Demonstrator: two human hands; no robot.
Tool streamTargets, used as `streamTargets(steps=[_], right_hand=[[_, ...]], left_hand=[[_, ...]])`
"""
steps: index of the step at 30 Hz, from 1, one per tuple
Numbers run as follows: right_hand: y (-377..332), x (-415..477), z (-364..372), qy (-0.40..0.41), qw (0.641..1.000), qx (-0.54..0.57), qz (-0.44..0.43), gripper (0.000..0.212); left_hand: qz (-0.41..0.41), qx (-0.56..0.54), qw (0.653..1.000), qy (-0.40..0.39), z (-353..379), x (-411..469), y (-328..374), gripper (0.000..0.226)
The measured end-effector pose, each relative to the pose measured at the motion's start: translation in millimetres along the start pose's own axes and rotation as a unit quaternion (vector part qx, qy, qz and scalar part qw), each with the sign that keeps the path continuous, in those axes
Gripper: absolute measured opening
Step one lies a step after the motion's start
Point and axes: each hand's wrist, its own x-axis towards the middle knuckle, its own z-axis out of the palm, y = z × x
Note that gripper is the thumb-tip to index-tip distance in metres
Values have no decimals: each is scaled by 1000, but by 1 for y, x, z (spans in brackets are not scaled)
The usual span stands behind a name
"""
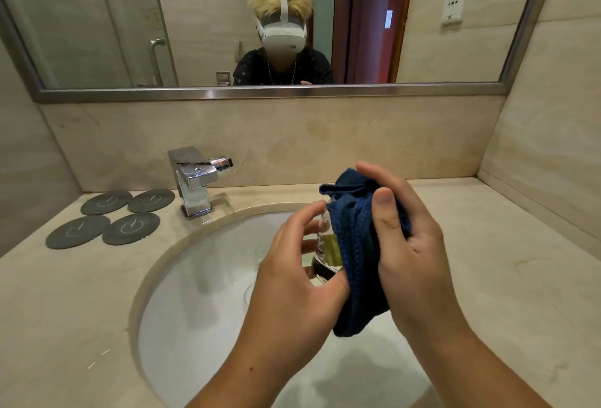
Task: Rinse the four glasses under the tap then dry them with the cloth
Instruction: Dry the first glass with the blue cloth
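Clear round drinking glass (325, 245), held above the white oval sink basin (201, 277): left hand (292, 277) curls round its side, right hand (413, 245) clutches the dark-blue knitted cloth (354, 261) against it. Likely risk: wet glass slipping from the light left-hand grip and breaking in the basin.

A single head-worn camera looks forward and down, close over the sink (182, 280), facing the wall mirror (97, 17).
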Motion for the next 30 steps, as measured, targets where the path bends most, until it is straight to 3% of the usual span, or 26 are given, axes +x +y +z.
streamTargets(steps=[3, 7, 13, 18, 22, 26, 30], right_hand=[[2, -2, 5, 0, 997, 48, 68, 36], [8, 0, 2, 10, 993, 80, 82, 24], [11, 1, -3, 40, 989, 107, 89, 24], [14, 2, 1, 127, 974, 146, 114, 20], [11, 1, -1, 142, 976, 128, 102, 9], [10, 0, 0, 117, 983, 108, 88, 17], [11, 1, 1, 94, 987, 103, 77, 20]], left_hand=[[3, 11, 1000, 13, 1, 0, 0, 59], [-22, -39, 999, -29, 0, 2, 1, 54], [-58, -92, 989, -99, -1, 6, -6, 60], [35, 53, 998, 27, 11, 1, -6, 57], [77, 70, 994, 23, 16, -2, -3, 46], [45, 50, 998, 2, 11, 0, -7, 56], [-17, -45, 998, -36, 6, 5, -7, 47]])
